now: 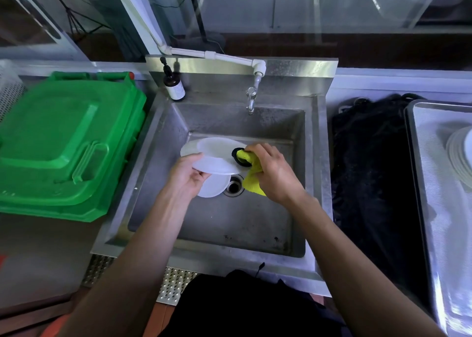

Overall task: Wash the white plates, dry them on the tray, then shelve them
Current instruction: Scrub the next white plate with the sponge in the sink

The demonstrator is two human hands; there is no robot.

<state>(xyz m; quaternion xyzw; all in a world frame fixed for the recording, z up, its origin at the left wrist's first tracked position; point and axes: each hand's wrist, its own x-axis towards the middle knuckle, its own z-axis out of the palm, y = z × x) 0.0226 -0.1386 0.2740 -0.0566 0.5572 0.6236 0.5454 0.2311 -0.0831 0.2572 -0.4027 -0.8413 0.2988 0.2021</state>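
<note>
Above the sink, the left hand grips a tilted white plate by its near rim, exposing its face to the yellow cloth clutched in the right hand.

The sink is dull brushed steel, scuffed and stained on its floor. The plate is smooth white, faintly glossy. The cloth is fuzzy yellow fabric. The bin lid is shiny green plastic. The bottle looks like dark glass with a paper label. The tray is matt metal.
</note>
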